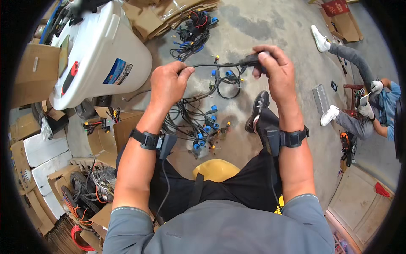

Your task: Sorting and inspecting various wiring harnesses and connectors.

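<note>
A thin black cable (219, 65) runs level between my two hands. My left hand (169, 83) pinches it between thumb and forefinger. In my right hand (279, 73) is a black connector (252, 60) at the cable's other end, partly hidden by the fingers. Below them on the concrete floor lies a tangle of black cables (182, 119) with several blue round connectors (206, 128) and small yellow plugs (228, 123). A looped cable (229, 95) with blue and yellow ends lies just under my right hand.
A white plastic tub (127, 54) stands at left, a red-and-black tool (69, 77) on its top. Another cable bundle (193, 38) lies ahead by flattened cardboard (149, 19). At right a seated person (385, 104) in gloves holds a small object. Open boxes (101, 139) crowd the left.
</note>
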Available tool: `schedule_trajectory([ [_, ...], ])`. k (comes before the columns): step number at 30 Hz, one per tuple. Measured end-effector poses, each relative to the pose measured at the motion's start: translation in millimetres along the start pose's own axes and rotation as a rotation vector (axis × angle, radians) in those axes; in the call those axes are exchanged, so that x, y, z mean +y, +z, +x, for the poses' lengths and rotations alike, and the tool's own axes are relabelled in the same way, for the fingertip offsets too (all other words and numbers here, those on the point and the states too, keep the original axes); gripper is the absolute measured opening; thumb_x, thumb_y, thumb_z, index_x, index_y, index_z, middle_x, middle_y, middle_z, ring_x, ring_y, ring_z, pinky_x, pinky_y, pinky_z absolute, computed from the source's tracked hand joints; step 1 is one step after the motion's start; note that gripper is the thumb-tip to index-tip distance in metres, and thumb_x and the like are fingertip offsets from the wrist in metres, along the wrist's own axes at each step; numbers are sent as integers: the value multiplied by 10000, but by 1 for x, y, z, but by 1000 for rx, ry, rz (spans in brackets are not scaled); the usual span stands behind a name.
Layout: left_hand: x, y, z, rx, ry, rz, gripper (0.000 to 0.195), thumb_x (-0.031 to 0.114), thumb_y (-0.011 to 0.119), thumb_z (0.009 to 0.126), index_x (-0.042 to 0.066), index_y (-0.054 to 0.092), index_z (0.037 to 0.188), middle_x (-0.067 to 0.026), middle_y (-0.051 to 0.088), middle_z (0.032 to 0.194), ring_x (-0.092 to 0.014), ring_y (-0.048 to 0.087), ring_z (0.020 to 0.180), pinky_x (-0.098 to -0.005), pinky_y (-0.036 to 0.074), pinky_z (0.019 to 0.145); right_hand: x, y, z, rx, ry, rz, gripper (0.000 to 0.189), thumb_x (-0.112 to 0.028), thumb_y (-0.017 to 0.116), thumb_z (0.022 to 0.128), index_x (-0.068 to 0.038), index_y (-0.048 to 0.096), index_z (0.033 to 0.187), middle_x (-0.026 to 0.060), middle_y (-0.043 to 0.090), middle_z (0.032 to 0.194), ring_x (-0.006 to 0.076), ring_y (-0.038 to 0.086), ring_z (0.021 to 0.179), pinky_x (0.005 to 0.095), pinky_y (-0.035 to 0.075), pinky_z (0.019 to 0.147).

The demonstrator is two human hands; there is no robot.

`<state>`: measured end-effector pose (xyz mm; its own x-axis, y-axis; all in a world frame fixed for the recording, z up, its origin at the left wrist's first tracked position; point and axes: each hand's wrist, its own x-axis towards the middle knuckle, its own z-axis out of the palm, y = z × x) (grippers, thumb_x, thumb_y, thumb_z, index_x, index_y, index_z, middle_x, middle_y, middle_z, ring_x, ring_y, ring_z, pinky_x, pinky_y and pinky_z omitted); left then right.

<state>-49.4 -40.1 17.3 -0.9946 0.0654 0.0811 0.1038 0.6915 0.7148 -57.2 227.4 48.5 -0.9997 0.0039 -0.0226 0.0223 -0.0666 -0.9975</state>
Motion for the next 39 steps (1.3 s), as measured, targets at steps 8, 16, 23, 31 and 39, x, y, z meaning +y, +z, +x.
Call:
schedule_trajectory([
  [8,-12,-16,-3,-170,-89,-158,239,215,705,868,-22,692,840,-4,581,620,-80,483,591,-266,396,533,8,-58,24,326,-133,232,221,-169,616,929,10,606,1059,84,656,844,137,614,651,263,512,578],
  [16,-24,-13,-8,-128,-204,-203,252,226,706,865,-25,688,857,-3,572,637,-69,484,585,-258,384,505,11,-52,24,293,-154,178,282,-224,670,916,9,599,1056,65,640,817,135,622,646,256,506,566],
  [23,-42,-14,0,261,-275,-424,200,166,694,878,-31,701,914,7,605,706,-71,509,589,-225,408,539,10,-30,20,211,-134,152,311,-236,665,921,25,589,1071,61,620,800,129,603,620,252,489,534],
  [31,-43,-22,-5,-107,-355,-371,232,192,682,881,-31,683,943,-11,591,678,-76,516,570,-227,411,500,16,-64,26,375,-175,167,259,-212,659,922,3,577,1041,74,638,822,156,641,660,282,547,598],
  [39,-68,-28,-6,-223,-298,-215,259,207,674,884,-47,687,932,-26,607,693,-97,543,624,-258,445,582,18,-91,33,401,-235,143,191,-166,620,944,-11,586,1052,76,645,871,178,636,708,333,567,671],
])
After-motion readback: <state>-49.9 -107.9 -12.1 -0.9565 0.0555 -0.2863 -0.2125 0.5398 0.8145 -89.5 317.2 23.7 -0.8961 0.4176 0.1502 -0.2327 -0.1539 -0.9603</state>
